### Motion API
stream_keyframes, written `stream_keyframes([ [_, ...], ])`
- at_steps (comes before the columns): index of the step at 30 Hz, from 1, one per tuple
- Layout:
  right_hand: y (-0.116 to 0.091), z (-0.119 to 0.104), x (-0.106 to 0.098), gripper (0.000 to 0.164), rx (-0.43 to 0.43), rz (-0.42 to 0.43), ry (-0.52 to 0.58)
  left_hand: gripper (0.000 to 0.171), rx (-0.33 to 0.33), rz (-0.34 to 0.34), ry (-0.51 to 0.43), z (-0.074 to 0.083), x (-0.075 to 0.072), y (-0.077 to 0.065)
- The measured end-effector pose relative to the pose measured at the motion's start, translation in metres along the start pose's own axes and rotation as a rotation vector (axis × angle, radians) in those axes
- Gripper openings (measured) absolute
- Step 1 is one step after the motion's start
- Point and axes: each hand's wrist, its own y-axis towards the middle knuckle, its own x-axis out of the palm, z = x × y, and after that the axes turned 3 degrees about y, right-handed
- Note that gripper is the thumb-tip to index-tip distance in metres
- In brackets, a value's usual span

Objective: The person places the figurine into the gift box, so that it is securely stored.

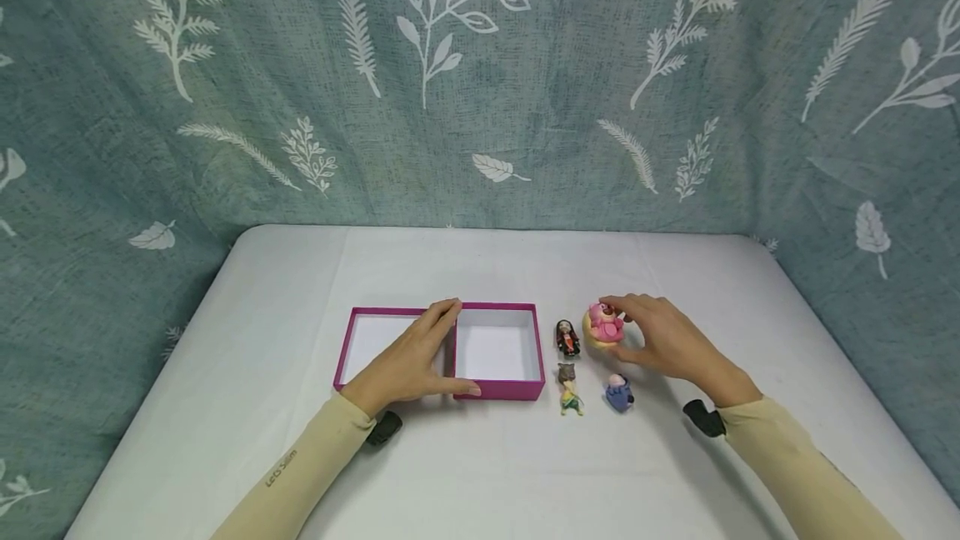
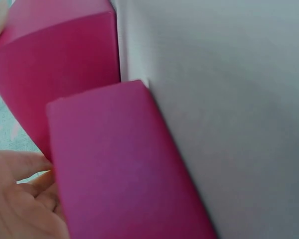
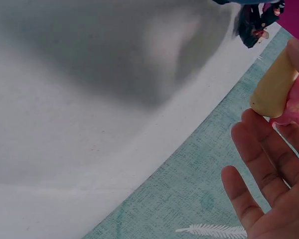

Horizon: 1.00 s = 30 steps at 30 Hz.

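Observation:
My left hand [image 1: 411, 363] spans the open magenta box [image 1: 501, 391], fingers at its back rim and thumb at its front wall. Directly left of that box lies a second open magenta tray [image 1: 343, 350] with a white inside, partly covered by my hand. My right hand [image 1: 666, 338] pinches a pink bear figurine [image 1: 606, 327] with a yellow ring-like base between thumb and fingers. In the right wrist view, the yellow base [image 3: 274, 89] touches the fingertips. Nearest to that hand is a blue-clad figurine [image 1: 619, 395].
Between the box and the bear stand a dark-haired figurine in black and red [image 1: 567, 340] and a green-and-yellow figurine with a brown head [image 1: 569, 390]. A white cloth covers the table [image 1: 480, 473]. A leaf-patterned teal curtain [image 1: 480, 132] hangs behind.

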Motion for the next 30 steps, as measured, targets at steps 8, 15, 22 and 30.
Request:
stream_keyframes([
  [8, 0.008, -0.008, -0.005, 0.073, -0.025, 0.026, -0.009, 0.123, 0.006, -0.007, -0.004, 0.002, 0.0, 0.003],
  [15, 0.022, -0.024, -0.014, 0.07, -0.067, 0.025, 0.009, 0.122, -0.008, -0.013, -0.004, 0.003, 0.0, 0.003],
  [22, 0.038, -0.045, -0.016, 0.07, -0.1, 0.003, 0.057, 0.122, -0.019, -0.027, -0.013, 0.003, 0.0, 0.002],
  [30, 0.056, -0.073, -0.01, 0.067, -0.159, -0.044, 0.173, 0.123, -0.031, -0.012, -0.016, 0.001, -0.001, 0.001],
])
